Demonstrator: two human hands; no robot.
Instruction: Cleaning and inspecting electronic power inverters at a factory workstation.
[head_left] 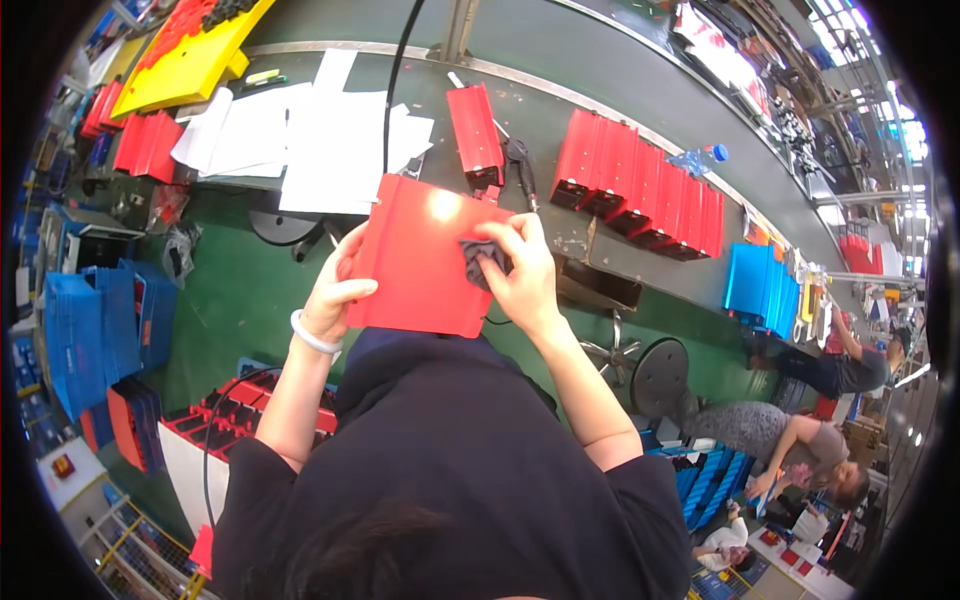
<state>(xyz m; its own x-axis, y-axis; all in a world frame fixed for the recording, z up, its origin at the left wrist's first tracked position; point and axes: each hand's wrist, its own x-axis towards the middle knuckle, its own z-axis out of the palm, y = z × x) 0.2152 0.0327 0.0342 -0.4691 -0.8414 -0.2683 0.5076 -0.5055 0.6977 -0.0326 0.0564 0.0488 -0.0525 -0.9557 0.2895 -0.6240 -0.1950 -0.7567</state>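
Observation:
A flat red metal panel (415, 265) with folded edges is held up in front of my body, above the near edge of the workbench. My left hand (340, 285) grips its left edge, thumb on the upper face. Bunched in the fingers of my right hand (525, 275) is a dark grey cloth (478, 262), pressed against the panel's right part. Just beyond the panel, a red metal housing (475, 130) lies on the bench beside a black-handled tool (522, 170).
Several red housings (640, 185) stand in a row at the right, near a plastic bottle (700, 158). White papers (335, 140) and a yellow bin (195, 60) lie at the left. A black cable (392, 90) hangs down ahead. Blue housings (762, 290) and other people (800, 440) are farther right.

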